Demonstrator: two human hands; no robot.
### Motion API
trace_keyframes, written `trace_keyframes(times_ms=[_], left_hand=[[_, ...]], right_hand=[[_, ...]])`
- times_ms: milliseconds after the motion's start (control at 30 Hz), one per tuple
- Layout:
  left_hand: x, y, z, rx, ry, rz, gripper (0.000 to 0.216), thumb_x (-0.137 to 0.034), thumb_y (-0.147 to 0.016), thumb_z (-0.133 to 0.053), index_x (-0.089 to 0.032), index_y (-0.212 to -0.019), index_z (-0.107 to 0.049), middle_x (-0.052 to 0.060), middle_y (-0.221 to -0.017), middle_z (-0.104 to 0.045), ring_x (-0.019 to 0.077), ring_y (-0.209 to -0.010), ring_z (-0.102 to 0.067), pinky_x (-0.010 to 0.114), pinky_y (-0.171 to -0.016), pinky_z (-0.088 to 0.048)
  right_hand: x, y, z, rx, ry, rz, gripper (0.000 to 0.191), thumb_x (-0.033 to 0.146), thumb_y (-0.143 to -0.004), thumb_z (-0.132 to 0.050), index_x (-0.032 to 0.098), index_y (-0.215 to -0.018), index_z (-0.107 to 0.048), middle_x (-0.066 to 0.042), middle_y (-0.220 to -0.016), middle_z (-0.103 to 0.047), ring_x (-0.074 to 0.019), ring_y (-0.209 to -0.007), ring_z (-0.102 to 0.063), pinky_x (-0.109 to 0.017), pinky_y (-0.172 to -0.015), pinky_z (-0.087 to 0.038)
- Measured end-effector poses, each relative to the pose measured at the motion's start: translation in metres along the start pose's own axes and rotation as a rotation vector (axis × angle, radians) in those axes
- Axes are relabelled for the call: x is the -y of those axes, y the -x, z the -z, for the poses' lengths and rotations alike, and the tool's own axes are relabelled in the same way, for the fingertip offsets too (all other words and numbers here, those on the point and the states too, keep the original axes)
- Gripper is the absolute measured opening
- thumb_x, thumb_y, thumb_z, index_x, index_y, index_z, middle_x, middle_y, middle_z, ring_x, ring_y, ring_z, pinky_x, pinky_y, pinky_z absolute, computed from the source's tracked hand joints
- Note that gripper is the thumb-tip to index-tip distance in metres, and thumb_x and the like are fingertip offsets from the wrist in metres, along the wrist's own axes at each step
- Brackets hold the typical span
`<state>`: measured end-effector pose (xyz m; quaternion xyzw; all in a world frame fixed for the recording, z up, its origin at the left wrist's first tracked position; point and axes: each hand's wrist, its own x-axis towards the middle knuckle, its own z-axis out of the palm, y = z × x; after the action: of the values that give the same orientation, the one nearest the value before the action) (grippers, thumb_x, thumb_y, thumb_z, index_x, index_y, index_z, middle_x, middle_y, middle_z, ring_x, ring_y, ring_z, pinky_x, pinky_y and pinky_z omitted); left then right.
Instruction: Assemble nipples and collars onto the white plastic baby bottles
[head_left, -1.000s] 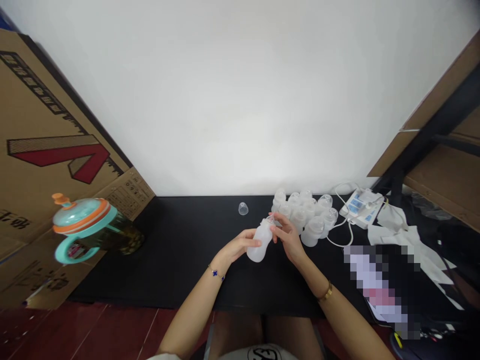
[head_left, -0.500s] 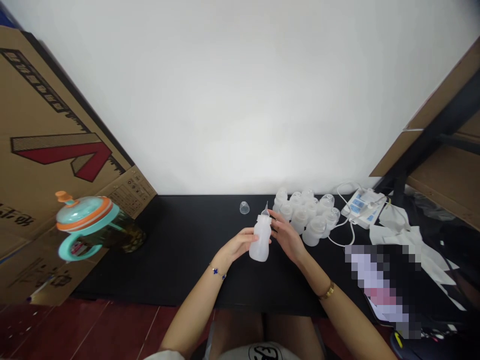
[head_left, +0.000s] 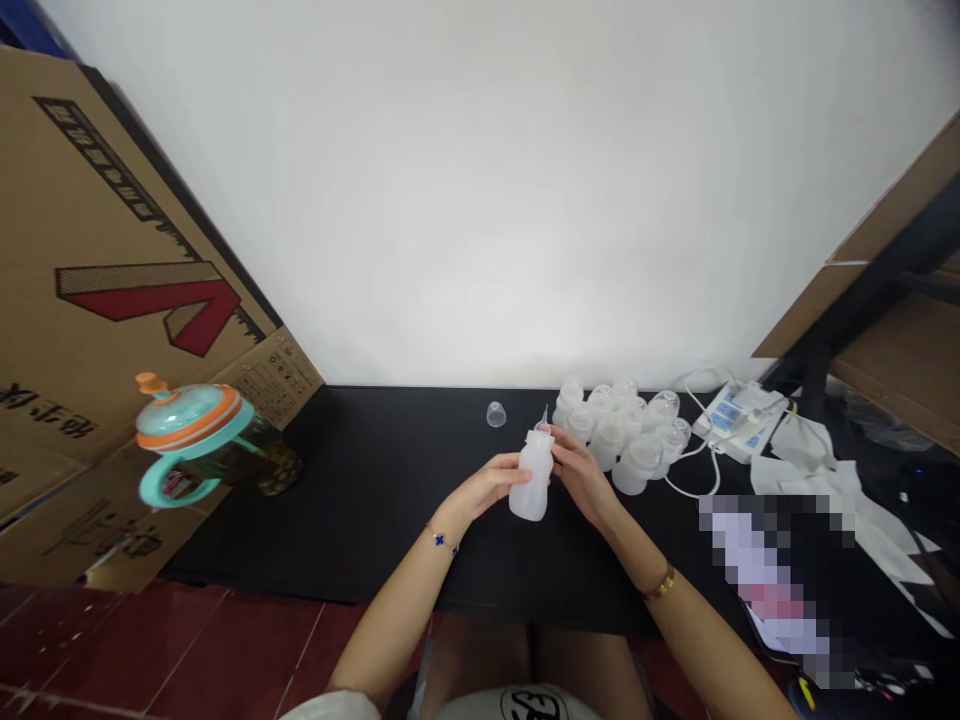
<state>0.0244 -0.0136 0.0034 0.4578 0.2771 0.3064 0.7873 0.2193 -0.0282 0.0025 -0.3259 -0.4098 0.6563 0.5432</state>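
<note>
A frosted white baby bottle point(head_left: 531, 492) is held a little tilted above the black table point(head_left: 360, 490). My left hand point(head_left: 486, 487) grips its body from the left, fingers behind and thumb in front. A clear pointed teat point(head_left: 543, 425) sticks up from the bottle's neck. My right hand point(head_left: 585, 482) closes on the neck and teat from the right, its fingertips partly hidden. Beyond the bottle, a clear dome cap point(head_left: 496, 415) rests on the table. Right of my hands stand several capped baby bottles point(head_left: 636, 465) in a cluster.
A large teal-lidded jug point(head_left: 240, 455) stands at the left before a cardboard box point(head_left: 150, 240). To the right are a white power strip point(head_left: 739, 420) with cables, white tissues point(head_left: 810, 475) and a blurred-out flat object point(head_left: 780, 580). A white wall closes the back.
My right hand's fingers have come in from beside the teat to its base and the bottle's neck. The view has shifted slightly; my left hand keeps its hold.
</note>
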Motion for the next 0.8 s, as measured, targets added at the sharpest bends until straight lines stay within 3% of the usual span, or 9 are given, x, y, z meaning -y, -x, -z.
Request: trace_keyframes(times_ms=[367, 800], left_hand=[[0.0004, -0.0024, -0.0017, -0.081, -0.109, 0.001, 0.046, -0.035, -0.068, -0.087, -0.013, -0.107, -0.076, 0.008, -0.092, -0.073, 0.0189, -0.082, -0.064, 0.028, -0.077, -0.044], [-0.0014, -0.0034, -0.0052, -0.106, -0.303, -0.036, 0.052, -0.038, -0.069, -0.086, -0.012, -0.113, -0.075, 0.010, -0.102, -0.073, 0.0216, -0.089, -0.064, 0.028, -0.076, -0.043]], right_hand=[[0.0000, -0.0014, -0.0004, -0.033, 0.022, 0.013, 0.036, 0.038, -0.080, -0.079, 0.028, -0.114, -0.074, -0.005, -0.114, -0.072, -0.0279, -0.106, -0.063, -0.039, -0.089, -0.048], [-0.0029, -0.0036, 0.0017, -0.027, 0.090, 0.021, 0.035, 0.040, -0.079, -0.080, 0.028, -0.112, -0.075, -0.004, -0.107, -0.072, -0.0237, -0.092, -0.063, -0.036, -0.078, -0.049]])
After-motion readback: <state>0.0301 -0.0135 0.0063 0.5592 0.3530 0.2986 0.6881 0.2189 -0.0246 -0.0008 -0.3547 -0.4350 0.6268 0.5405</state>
